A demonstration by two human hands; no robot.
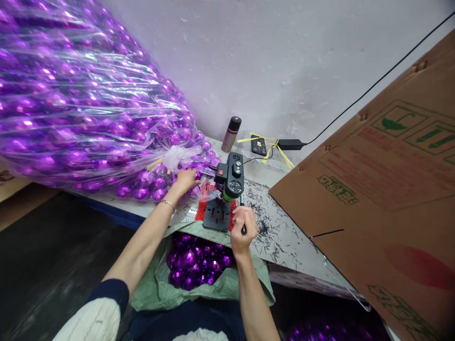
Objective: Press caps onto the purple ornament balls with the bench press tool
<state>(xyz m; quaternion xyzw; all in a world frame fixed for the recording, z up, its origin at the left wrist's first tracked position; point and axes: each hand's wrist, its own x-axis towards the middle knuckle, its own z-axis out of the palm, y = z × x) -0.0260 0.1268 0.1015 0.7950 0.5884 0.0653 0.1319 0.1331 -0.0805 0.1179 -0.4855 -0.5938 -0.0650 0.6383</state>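
From my end, I take the work to be partway through, with purple balls on both sides of it. A great many sit in the clear bag (88,85) heaped on my left, and a smaller batch of balls (194,260) lies in the open green sack (152,289) in front of me, below the table (295,255) edge. Black bits (265,222) are strewn thickly over the table right of the machine (235,175), so I judge that plenty has been through it already. Which pile is finished and which is waiting, I can't tell for sure; if the bag is the supply, most is left.

My left hand (187,181) is at the near end of the bag, fingers partly curled by a ball (198,175); whether it has hold of that ball, I can't tell. My right hand (244,223) is closed in a fist round the black handle (243,230) beside the machine. The metal plate (213,220) under the machine lies over a red sheet (200,208), and I can't make out any ball on it, so this round looks unfinished to me
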